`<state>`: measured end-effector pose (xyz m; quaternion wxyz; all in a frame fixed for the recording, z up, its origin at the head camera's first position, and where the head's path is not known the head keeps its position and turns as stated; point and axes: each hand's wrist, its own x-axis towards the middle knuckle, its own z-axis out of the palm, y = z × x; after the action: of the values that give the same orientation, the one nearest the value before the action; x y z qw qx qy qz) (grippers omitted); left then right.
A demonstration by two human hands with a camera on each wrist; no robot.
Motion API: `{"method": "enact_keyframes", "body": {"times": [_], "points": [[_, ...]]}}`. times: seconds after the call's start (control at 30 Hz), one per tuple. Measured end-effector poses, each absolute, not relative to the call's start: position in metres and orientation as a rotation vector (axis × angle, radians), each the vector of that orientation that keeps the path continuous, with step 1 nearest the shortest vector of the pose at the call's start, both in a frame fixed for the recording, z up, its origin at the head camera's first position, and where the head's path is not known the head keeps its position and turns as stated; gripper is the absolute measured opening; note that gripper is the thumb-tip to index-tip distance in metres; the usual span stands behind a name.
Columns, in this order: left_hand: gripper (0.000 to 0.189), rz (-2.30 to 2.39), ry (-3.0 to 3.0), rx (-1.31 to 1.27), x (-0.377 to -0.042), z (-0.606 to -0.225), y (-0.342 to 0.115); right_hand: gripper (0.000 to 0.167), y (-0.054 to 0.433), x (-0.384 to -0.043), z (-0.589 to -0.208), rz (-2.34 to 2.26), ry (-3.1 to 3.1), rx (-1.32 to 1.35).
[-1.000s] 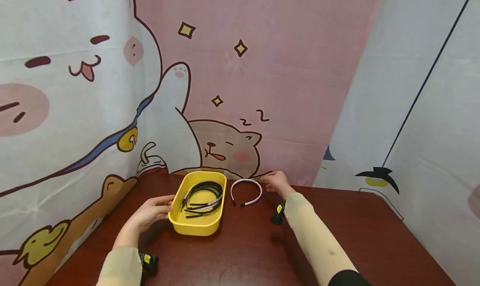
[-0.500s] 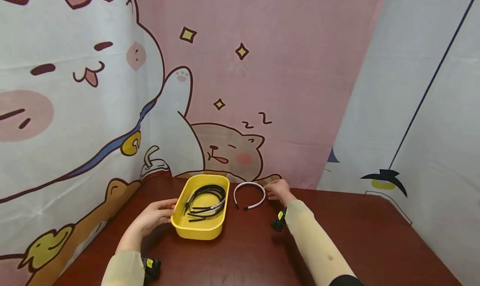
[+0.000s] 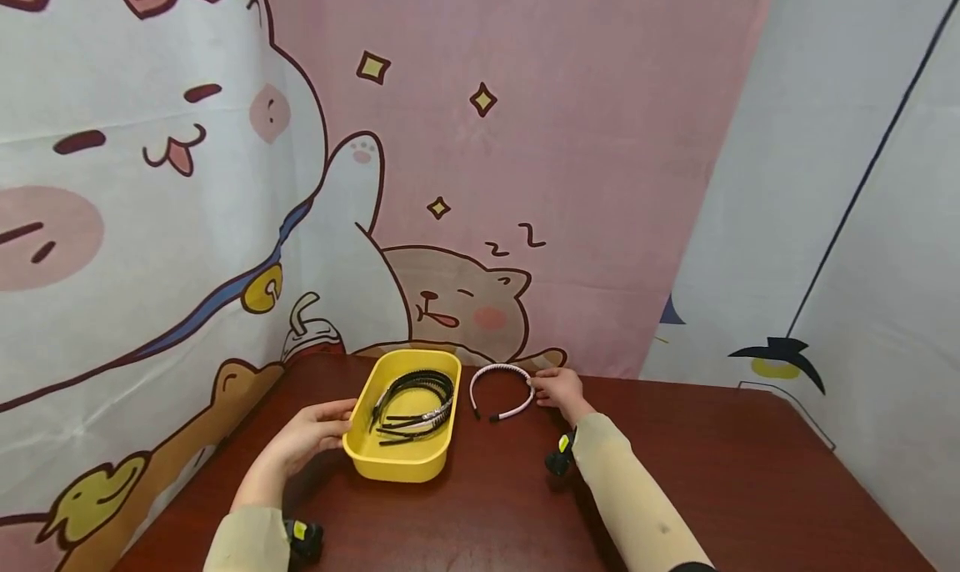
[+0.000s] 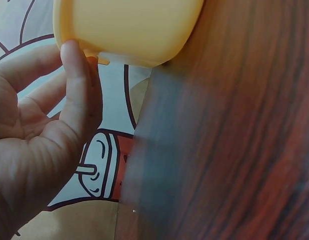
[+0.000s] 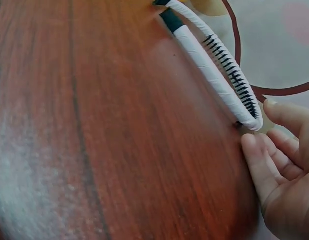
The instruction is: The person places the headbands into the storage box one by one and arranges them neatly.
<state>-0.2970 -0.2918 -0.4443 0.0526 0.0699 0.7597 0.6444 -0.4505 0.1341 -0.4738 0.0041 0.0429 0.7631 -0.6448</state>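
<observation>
A yellow plastic basket (image 3: 406, 469) stands on the table and holds several dark headbands (image 3: 420, 380). At its left side, my left hand (image 3: 311, 439) touches the outside of the rim with its fingertips. In the left wrist view, the thumb and a finger (image 4: 37, 65) meet the end of the basket. A white-wrapped headband (image 3: 517, 408) with black tips and inner teeth lies right of the basket. My right hand (image 3: 561, 391) is at its right side. The right wrist view has thumb and fingers apart around the headband's bend; no firm grip shows.
The reddish-brown wooden table (image 3: 480, 522) reaches back to a cartoon-printed cloth (image 3: 600, 180). More of the same cloth runs along the left side. Dark wrist cameras (image 3: 558, 457) sit on both forearms.
My right hand has come from just beyond the white headband to its right side. The left hand stays at the basket's rim. Slight camera motion shifts the whole scene.
</observation>
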Motion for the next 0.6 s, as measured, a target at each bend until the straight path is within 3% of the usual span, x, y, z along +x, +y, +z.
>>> {"method": "enact_keyframes", "body": {"times": [0.6], "points": [[0.056, 1.950, 2.319, 0.197, -0.2961, -0.4423, -0.2908, 0.025, 0.1259, -0.4526, -0.4784, -1.780, 2.714, 0.058]]}}
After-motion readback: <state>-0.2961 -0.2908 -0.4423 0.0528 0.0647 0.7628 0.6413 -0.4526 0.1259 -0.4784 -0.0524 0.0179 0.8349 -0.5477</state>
